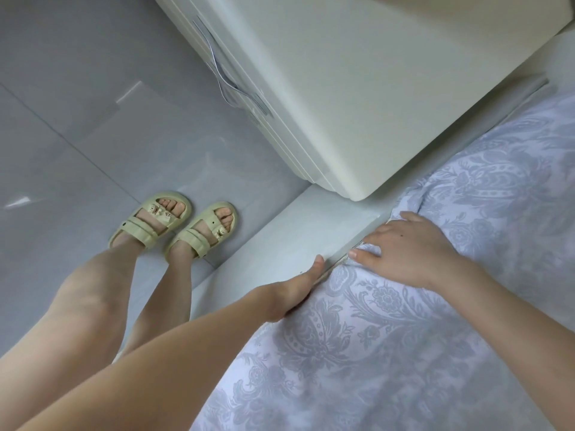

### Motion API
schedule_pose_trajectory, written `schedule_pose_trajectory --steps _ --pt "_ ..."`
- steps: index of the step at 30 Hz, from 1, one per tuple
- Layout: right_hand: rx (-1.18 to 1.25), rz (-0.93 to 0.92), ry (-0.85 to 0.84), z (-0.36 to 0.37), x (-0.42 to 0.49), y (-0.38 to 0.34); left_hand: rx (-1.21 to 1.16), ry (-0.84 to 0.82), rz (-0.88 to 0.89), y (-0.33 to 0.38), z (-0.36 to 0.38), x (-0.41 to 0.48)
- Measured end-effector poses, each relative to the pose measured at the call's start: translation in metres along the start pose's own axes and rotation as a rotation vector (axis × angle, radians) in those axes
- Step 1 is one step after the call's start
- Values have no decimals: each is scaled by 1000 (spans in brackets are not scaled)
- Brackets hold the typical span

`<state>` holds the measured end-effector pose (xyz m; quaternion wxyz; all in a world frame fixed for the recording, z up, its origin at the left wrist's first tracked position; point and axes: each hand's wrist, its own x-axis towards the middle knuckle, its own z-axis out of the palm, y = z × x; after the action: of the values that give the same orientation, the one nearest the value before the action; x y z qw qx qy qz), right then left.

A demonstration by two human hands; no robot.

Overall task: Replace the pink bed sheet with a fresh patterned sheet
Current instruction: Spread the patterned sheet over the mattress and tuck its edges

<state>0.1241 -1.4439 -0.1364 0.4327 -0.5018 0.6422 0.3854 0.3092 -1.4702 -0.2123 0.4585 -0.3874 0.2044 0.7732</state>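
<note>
A white sheet with a grey-blue paisley pattern (404,331) covers the mattress at the lower right. My left hand (298,284) is wedged edge-on between the mattress side and the white bed frame (280,244), its fingers hidden under the sheet's edge and only the thumb showing. My right hand (407,247) lies flat on top of the sheet near the mattress corner, fingers spread and pressing the fabric down. No pink sheet is in view.
A cream nightstand (357,88) with curved metal drawer handles (230,85) stands right against the bed's head end. My feet in pale yellow sandals (174,225) stand on the glossy grey tiled floor (77,119) beside the bed.
</note>
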Motion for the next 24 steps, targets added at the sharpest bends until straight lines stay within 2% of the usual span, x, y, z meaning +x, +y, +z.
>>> schedule_pose_trajectory --steps 5,9,12,15,17,19,21,24 --pt "-151 43 -227 -8 30 -2 -200 129 212 2 12 -9" --pt "-160 100 -356 -8 44 -2 -200 3 213 3 12 -6" --pt "-57 73 -281 -10 37 1 -87 -56 144 11 8 -1" --pt "-77 78 81 -19 23 25 24 -32 102 20 8 4" --pt "-146 144 221 -30 19 51 75 -3 92 24 12 2" --pt "-188 148 198 -34 18 69 170 78 143 24 22 -2" --pt "-153 132 128 -37 20 75 253 261 234 18 33 -11" --pt "-141 176 -14 -41 27 79 131 323 327 -1 44 -13"
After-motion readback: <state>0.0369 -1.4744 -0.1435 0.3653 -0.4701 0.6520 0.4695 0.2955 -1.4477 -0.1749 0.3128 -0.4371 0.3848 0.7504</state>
